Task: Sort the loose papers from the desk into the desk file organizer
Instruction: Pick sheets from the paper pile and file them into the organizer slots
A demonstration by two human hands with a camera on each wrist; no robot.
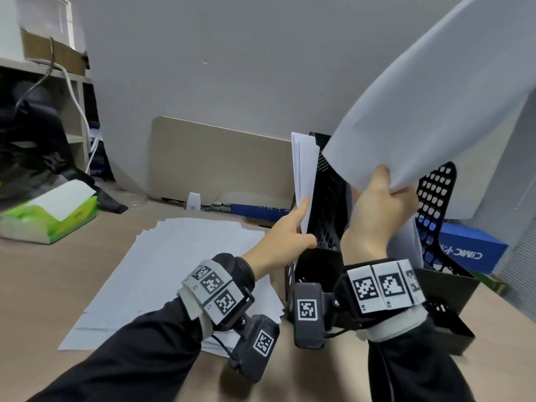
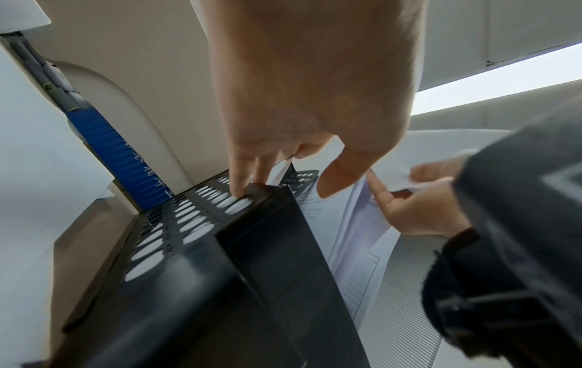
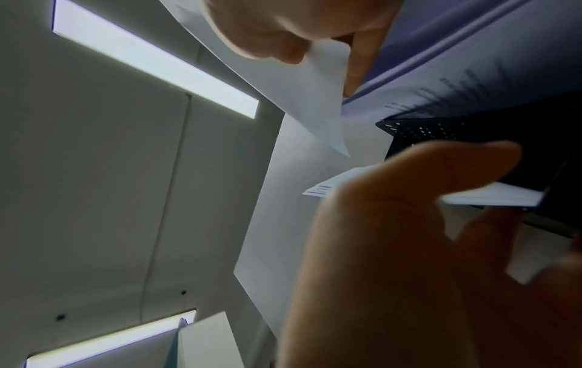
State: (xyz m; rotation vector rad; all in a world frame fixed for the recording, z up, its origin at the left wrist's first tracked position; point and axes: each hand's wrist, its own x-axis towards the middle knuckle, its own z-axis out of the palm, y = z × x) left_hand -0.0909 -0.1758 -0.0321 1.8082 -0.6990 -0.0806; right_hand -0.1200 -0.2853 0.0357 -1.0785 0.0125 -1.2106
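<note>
Fingers of the right hand (image 1: pixel 377 204) pinch a raised sheet (image 1: pixel 435 111) above the black organizer (image 1: pixel 327 181); the left hand (image 1: pixel 287 230), fingers straight, steadies filed papers (image 1: pixel 304 169). Filing step, I judge: next, lower its edge into the open slot. Loose stack (image 1: pixel 174 271) waits left.

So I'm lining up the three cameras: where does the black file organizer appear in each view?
Head: file organizer right of centre, between the left hand and right hand.
Left wrist: it fills the lower middle, fingertips at its top edge.
Right wrist: only a dark perforated corner, upper right.
Shared landmark: the round-holed side panel.
</note>
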